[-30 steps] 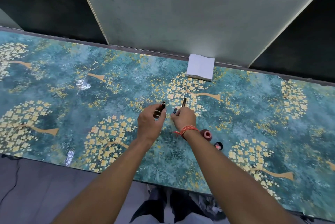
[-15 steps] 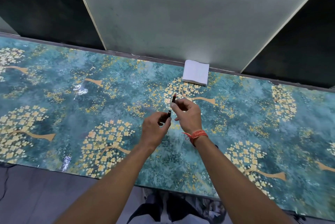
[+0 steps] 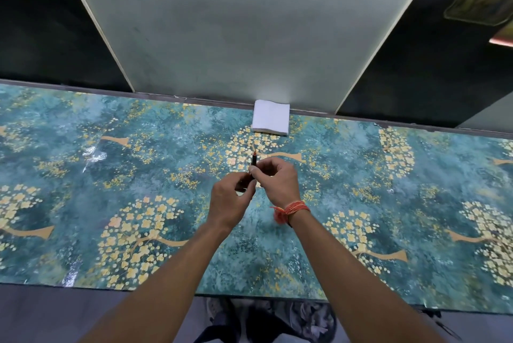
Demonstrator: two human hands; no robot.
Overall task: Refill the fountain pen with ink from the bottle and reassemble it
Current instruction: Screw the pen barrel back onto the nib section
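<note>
Up above the bench (image 3: 83,203), the slim dark pen (image 3: 253,160) points away, reddish tip outermost; right hand (image 3: 273,180) fingers pinch it, left hand (image 3: 229,201) fingers close on its near end.

White folded napkin stack (image 3: 270,117) at the far edge of the teal floral tabletop (image 3: 388,203) — against the pale wall panel (image 3: 236,23).

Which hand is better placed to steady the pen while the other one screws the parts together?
The right hand, probably. Its fingers already pinch the pen with the tip pointing up and away. The left hand is closed on a dark part at the pen's lower end, so it seems placed to do the turning.
</note>
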